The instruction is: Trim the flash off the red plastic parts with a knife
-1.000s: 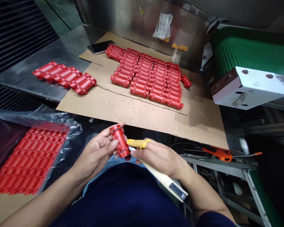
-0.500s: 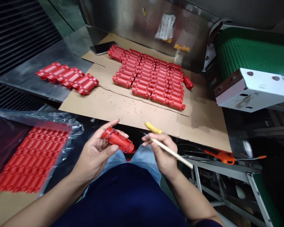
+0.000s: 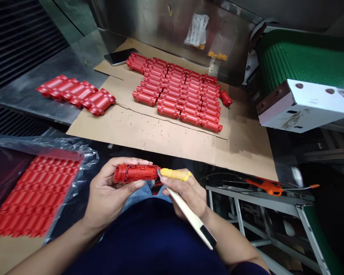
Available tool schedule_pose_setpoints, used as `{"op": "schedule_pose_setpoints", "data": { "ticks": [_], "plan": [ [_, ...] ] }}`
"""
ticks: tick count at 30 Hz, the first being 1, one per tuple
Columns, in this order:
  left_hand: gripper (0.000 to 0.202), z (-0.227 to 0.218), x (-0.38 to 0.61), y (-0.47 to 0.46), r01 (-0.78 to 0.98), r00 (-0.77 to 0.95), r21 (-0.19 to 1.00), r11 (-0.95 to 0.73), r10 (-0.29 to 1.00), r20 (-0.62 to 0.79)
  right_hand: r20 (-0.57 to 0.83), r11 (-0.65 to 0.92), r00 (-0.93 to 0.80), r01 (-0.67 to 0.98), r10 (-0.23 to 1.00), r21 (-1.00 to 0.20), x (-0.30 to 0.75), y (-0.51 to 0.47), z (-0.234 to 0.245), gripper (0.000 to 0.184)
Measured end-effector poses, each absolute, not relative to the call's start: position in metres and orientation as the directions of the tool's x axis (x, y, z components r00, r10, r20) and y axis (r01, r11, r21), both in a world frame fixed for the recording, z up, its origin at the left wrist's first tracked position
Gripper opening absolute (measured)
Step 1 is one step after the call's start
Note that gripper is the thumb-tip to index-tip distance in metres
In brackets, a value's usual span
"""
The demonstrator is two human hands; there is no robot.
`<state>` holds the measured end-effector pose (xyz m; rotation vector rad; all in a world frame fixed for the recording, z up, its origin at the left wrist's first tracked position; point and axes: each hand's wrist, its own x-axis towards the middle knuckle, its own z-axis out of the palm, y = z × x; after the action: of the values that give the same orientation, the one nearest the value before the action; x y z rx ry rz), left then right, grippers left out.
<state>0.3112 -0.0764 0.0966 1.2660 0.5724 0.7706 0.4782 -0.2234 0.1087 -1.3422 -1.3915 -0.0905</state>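
Note:
My left hand (image 3: 107,193) is closed around a red plastic housing (image 3: 140,172), its hollow, ribbed side facing up. In my right hand (image 3: 189,194) is a knife (image 3: 186,210) with a pale handle and a dark end. A yellow finger cot (image 3: 174,174) covers my right index finger. The short grey blade is at the housing's right end; whether it touches the edge I cannot tell. Several rows of like red housings (image 3: 172,91) lie on a cardboard sheet (image 3: 172,141) beyond my hands. A smaller group of red housings (image 3: 77,93) lies to the left.
A plastic-lined box at lower left holds packed red parts (image 3: 43,194). A phone (image 3: 122,56) lies at the cardboard's back. On the right are a green conveyor belt (image 3: 304,57), its white bracket (image 3: 304,107) and an orange-handled tool (image 3: 265,186). Small bags (image 3: 197,30) hang behind.
My right hand has moved left, bringing the knife to the housing's right end. The housing has turned from slanted to nearly level. The view has shifted slightly.

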Motion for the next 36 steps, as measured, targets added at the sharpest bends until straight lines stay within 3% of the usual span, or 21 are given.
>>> {"op": "schedule_pose_setpoints", "data": {
  "ticks": [5,9,15,17,19,21,22,24,27,30,36],
  "plan": [
    [0.043,0.096,0.311,-0.077,-0.21,0.629,0.967,0.147,0.777,0.018,0.713,0.34,0.294,0.723,0.637,-0.602,0.477,-0.224,0.107,0.043],
    [0.042,0.096,0.314,-0.078,-0.224,0.632,0.946,0.234,0.774,-0.042,0.641,0.326,0.282,0.676,0.714,-0.661,0.483,-0.226,0.107,0.038],
    [0.035,0.102,0.321,-0.075,-0.224,0.666,0.869,0.441,0.72,-0.194,0.6,0.346,0.078,0.755,0.796,-0.557,0.494,-0.23,0.11,0.033],
    [0.033,0.103,0.321,-0.073,-0.211,0.692,0.839,0.501,0.683,-0.233,0.589,0.321,0.256,0.642,0.766,-0.696,0.495,-0.229,0.109,0.027],
    [0.032,0.102,0.32,-0.073,-0.195,0.714,0.846,0.497,0.663,-0.225,0.484,0.319,0.513,0.379,0.709,-0.869,0.496,-0.227,0.109,0.019],
    [0.034,0.101,0.318,-0.074,-0.169,0.726,0.901,0.399,0.669,-0.16,0.347,0.323,0.619,0.155,0.705,-0.934,0.496,-0.227,0.109,0.015],
    [0.035,0.101,0.317,-0.074,-0.156,0.722,0.939,0.306,0.685,-0.103,0.335,0.32,0.602,0.136,0.725,-0.938,0.496,-0.228,0.11,0.015],
    [0.038,0.101,0.316,-0.075,-0.134,0.703,0.989,0.067,0.709,0.047,0.423,0.322,0.521,0.277,0.741,-0.905,0.494,-0.23,0.113,0.016],
    [0.042,0.103,0.316,-0.076,-0.146,0.681,0.964,-0.22,0.685,0.259,0.594,0.328,0.326,0.596,0.736,-0.733,0.489,-0.233,0.115,0.036],
    [0.045,0.104,0.316,-0.076,-0.192,0.677,0.926,-0.324,0.64,0.364,0.628,0.325,0.192,0.721,0.755,-0.612,0.486,-0.233,0.116,0.051],
    [0.049,0.104,0.313,-0.077,-0.178,0.676,0.92,-0.35,0.636,0.373,0.646,0.332,0.133,0.771,0.752,-0.544,0.485,-0.231,0.115,0.048]
  ]
}}
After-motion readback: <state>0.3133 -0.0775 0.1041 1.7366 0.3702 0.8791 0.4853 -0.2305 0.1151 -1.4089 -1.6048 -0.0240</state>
